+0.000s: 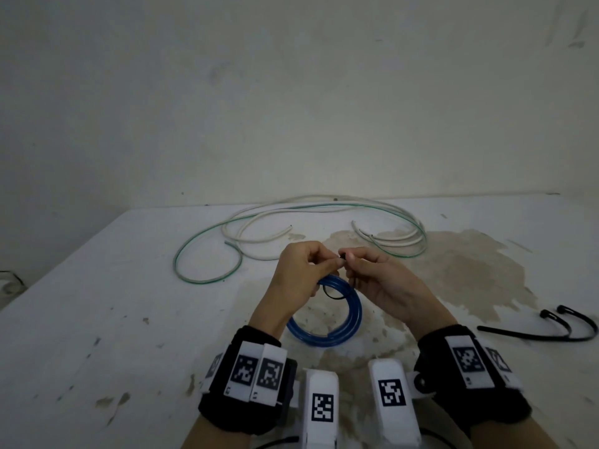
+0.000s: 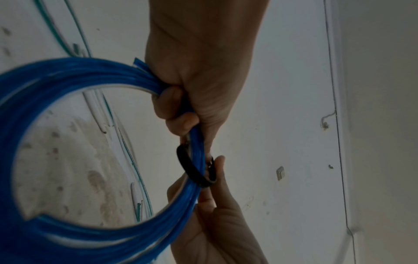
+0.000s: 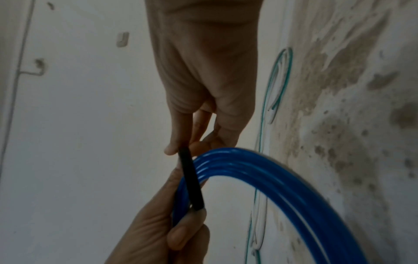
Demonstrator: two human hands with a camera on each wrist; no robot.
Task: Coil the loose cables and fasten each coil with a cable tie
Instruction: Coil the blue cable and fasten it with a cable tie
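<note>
Partly hidden by fingers, the black cable tie (image 2: 194,170) loops the blue coil (image 2: 68,75); both hands' grips pinch it.

Both hands are bare. On each wrist the person wears a black band (image 1: 246,377) with white plates that carry black-and-white square code markers (image 1: 468,359). A white camera housing (image 1: 321,406) with one marker sits inside each wrist.

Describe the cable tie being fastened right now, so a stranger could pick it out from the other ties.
On the stained white table, two hands meet above a blue cable coil. The black cable tie loops around that coil's strands, pinched by the right hand. The two spare ties lie loose at the table's right edge, holding nothing.
</note>
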